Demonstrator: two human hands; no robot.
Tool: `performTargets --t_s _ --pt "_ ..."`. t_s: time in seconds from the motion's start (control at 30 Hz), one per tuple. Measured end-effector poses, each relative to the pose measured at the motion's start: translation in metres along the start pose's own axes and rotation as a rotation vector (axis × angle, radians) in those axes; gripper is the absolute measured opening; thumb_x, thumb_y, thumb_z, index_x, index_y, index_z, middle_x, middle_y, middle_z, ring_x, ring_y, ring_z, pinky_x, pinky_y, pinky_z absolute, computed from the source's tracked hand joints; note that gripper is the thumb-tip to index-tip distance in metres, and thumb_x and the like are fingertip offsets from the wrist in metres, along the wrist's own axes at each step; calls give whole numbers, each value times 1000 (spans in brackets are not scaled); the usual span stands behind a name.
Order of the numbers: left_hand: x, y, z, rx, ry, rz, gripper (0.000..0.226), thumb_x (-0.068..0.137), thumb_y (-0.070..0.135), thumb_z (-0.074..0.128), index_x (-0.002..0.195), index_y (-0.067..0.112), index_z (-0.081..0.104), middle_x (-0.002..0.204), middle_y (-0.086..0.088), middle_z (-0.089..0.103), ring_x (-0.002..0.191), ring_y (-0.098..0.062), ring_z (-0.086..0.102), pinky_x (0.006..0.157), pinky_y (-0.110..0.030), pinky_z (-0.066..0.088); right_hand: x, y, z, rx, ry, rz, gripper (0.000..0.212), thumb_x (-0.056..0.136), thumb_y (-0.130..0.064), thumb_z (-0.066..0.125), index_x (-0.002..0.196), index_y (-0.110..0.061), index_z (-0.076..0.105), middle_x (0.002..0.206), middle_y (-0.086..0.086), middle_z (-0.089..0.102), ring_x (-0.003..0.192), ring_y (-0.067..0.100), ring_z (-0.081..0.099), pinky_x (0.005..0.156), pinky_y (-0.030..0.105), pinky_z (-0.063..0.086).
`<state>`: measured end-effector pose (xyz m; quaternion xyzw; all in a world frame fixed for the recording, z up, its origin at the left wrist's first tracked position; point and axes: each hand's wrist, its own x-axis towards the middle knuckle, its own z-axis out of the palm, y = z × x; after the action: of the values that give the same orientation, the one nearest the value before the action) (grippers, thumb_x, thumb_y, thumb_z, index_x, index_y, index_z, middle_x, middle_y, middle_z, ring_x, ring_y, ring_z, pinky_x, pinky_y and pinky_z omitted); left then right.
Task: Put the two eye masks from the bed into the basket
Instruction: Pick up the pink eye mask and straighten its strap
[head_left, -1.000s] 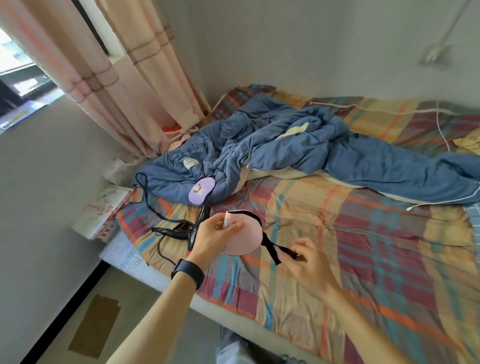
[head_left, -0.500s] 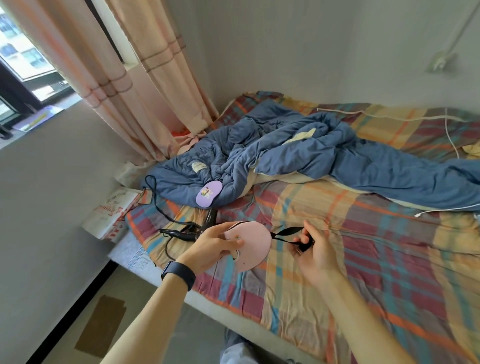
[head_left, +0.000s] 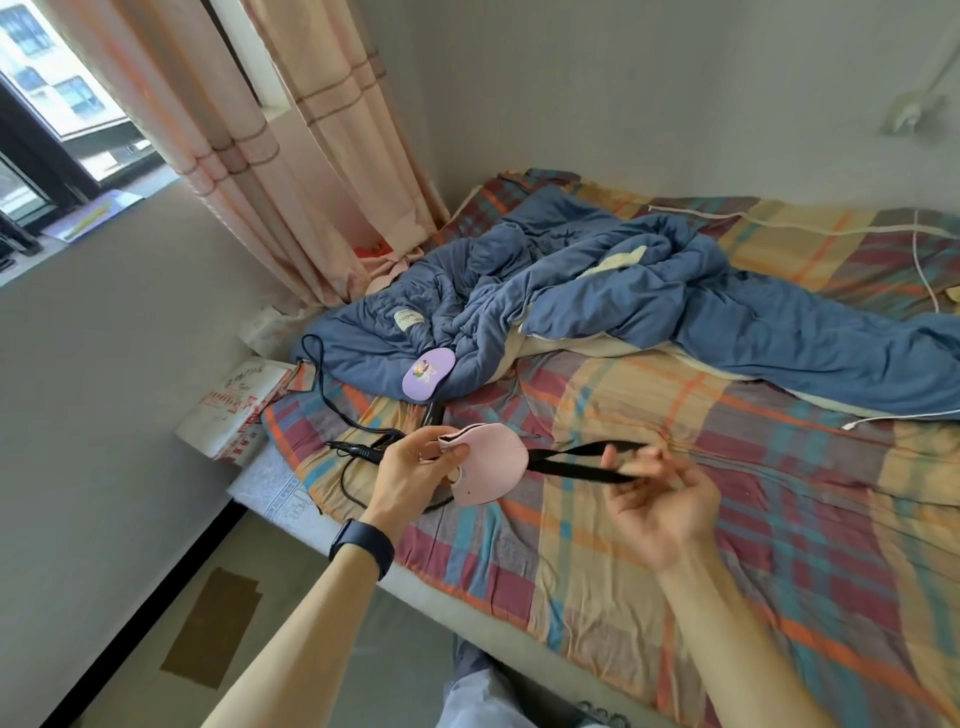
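Note:
A folded pink eye mask (head_left: 491, 462) is pinched at its left edge by my left hand (head_left: 410, 475), above the plaid sheet near the bed's front edge. Its black strap (head_left: 579, 462) stretches rightward and loops over the fingers of my right hand (head_left: 657, 499), which pulls it taut. A purple eye mask (head_left: 428, 374) with a small picture on it lies on the edge of the blue quilt (head_left: 597, 306), beyond my left hand. No basket is in view.
A black device with its cable (head_left: 358, 447) lies on the bed's left corner, under my left hand. A printed white bag (head_left: 234, 410) sits between bed and wall. White cables (head_left: 924, 265) run across the far right of the bed. Curtains (head_left: 291, 156) hang at the left.
My right hand has moved right, drawing the black strap out long and taut. The pink mask stays folded in my left hand. The view has shifted slightly.

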<state>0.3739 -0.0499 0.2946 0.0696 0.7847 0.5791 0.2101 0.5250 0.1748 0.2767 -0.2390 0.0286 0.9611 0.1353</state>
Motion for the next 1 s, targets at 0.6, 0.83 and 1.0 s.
performTargets --t_s 0.6,0.83,1.0 --pt "-2 77 23 862 -406 270 33 71 19 75 98 19 56 84 -6 72 71 -24 62 61 -33 48 27 49 49 -1811 -313 -166 60 71 -62 71 77 -2 65 70 6 64 70 14 58 68 38 42" --pt "-20 56 23 275 -480 -25 32 75 3 79 98 11 59 62 10 68 60 -9 59 62 -24 48 13 41 29 -1772 -237 -208 70 84 -64 58 80 6 57 56 0 42 52 12 42 53 26 30" --pt "-29 38 37 567 -419 50 21 74 21 80 92 29 72 69 11 66 65 -8 60 69 -30 49 3 30 14 -1753 -228 -89 58 80 -59 65 67 -6 49 53 -3 37 51 16 38 56 32 29"
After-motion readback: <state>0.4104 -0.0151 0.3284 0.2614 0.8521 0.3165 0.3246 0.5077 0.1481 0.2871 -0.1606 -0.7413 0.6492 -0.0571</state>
